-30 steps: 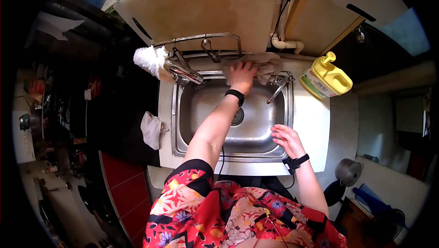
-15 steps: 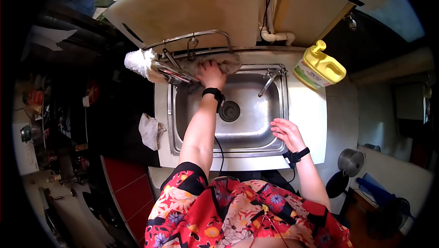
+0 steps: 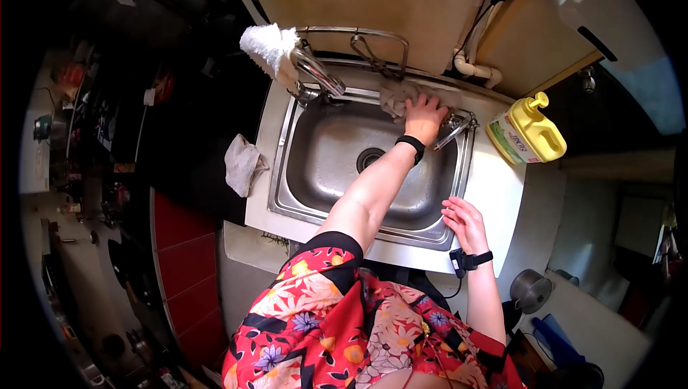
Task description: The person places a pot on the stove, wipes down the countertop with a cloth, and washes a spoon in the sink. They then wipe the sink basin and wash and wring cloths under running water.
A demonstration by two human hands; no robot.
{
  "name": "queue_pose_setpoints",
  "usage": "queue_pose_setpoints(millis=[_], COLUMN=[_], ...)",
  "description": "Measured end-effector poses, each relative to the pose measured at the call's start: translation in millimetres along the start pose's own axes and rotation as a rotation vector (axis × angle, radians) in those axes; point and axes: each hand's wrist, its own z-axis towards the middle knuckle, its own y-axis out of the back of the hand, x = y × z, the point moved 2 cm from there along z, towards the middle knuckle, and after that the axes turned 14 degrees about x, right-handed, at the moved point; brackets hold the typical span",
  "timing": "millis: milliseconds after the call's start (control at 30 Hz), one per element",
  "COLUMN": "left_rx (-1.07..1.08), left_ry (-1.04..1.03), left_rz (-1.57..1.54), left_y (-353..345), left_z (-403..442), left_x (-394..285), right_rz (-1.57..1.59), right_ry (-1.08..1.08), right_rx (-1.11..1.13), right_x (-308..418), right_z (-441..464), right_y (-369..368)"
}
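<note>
My left hand (image 3: 424, 118) reaches across the sink (image 3: 322, 152) to its back edge. Its fingers press down on a crumpled greyish cloth (image 3: 396, 98), part of which the hand hides. Close beside that hand, on the right back corner, is a small metal tap (image 3: 456, 131). My right hand (image 3: 466, 223) holds nothing; its fingers are stretched out near the sink's right front rim. A larger metal faucet (image 3: 319, 72) with a white towel (image 3: 269, 50) wrapped over its end stands at the back left.
A yellow pump bottle (image 3: 527, 131) stands on the white counter to the right. A light rag (image 3: 244, 164) lies at the counter's left edge. Behind the sink is a metal rack (image 3: 373, 33), with a white pipe (image 3: 476, 70) further right.
My left hand has slid right along the sink's back edge with the cloth, from beside the large faucet to near the small tap. The view has turned; my right hand stays by the rim.
</note>
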Motion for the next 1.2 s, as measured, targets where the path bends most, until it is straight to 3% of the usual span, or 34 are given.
queue_pose_setpoints(millis=[133, 267, 400, 500, 567, 633, 733, 800, 833, 867, 933, 1000, 1133, 1200], left_rx=[-0.015, -0.103, -0.189, -0.034, -0.079, -0.056, 0.188, 0.266, -0.02, 0.025, 0.114, -0.028, -0.264, -0.483], left_ry=[-0.062, 0.201, 0.311, 0.284, 0.086, 0.02, 0.163, 0.173, 0.021, 0.057, 0.149, 0.197, 0.356, 0.27], left_rz=[-0.017, -0.053, -0.131, -0.167, -0.258, -0.564, -0.823, -0.828, -1.266, -1.268, -0.918, -0.749, -1.029, -1.098], left_y=[-3, 0, 7, 5, -27, -31, -35, -26, -11, 18, 56, 100, 149, 160], left_z=[-14, -26, -35, -32, -38, -63, -111, -142, -164, -177, -197, -208, -204, -196], left_x=[7, 52, 87, 77, 69, 59, 61, 76, 74, 77, 99, 126, 200, 244], right_rz=[0.001, 0.011, -0.013, -0.024, -0.042, -0.059, -0.094, -0.118, -0.113, -0.118, -0.12, -0.138, -0.135, -0.172], right_ry=[-0.003, -0.002, 0.016, -0.021, -0.041, -0.052, -0.057, -0.05, -0.042, -0.032, -0.02, -0.017, -0.015, -0.009], right_rx=[0.008, -0.01, -0.005, 0.018, 0.041, 0.068, 0.111, 0.109, 0.11, 0.117, 0.094, 0.091, 0.027, 0.035], right_x=[9, 14, 10, 8, 6, 12, 20, 22, 23, 24, 24, 20, 18, 18], right_z=[-2, -10, -11, -6, -2, 2, 4, 4, 4, 3, -1, -4, -1, 3], right_y=[4, 18, 27, 21, 18, 10, 2, 5, 7, 7, 4, 1, -21, -39])
